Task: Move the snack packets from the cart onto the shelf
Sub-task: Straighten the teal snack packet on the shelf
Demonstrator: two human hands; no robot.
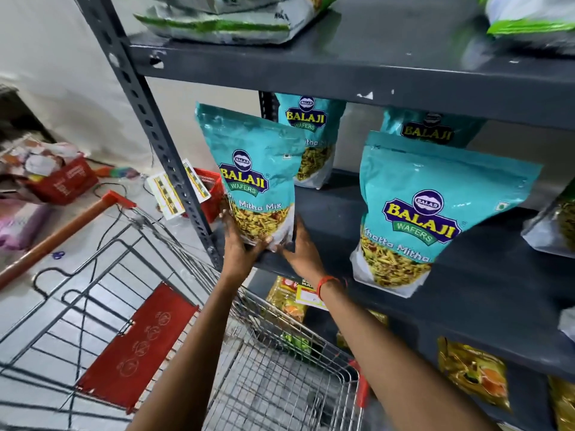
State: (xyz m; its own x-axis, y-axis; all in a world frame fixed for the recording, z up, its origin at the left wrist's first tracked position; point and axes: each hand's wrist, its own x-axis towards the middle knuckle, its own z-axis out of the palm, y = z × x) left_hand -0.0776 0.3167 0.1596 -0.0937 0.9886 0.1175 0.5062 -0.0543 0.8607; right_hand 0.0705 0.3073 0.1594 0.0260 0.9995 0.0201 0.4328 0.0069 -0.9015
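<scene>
A teal Balaji Wafers snack packet (249, 169) stands upright at the left front edge of the dark grey middle shelf (485, 287). My left hand (238, 244) grips its bottom left corner and my right hand (303, 247) holds its bottom right side. A second teal packet (429, 209) stands on the same shelf to the right. Two more teal packets (311, 132) stand behind, at the back of the shelf. The wire cart (280, 368) sits below my arms, its basket showing bare mesh.
The upper shelf (342, 66) holds white and green bags. Yellow packets (473, 371) fill the shelf below. The slotted upright post (149, 119) runs down the left of the packet. Red baskets (65, 181) and clutter lie on the floor at left.
</scene>
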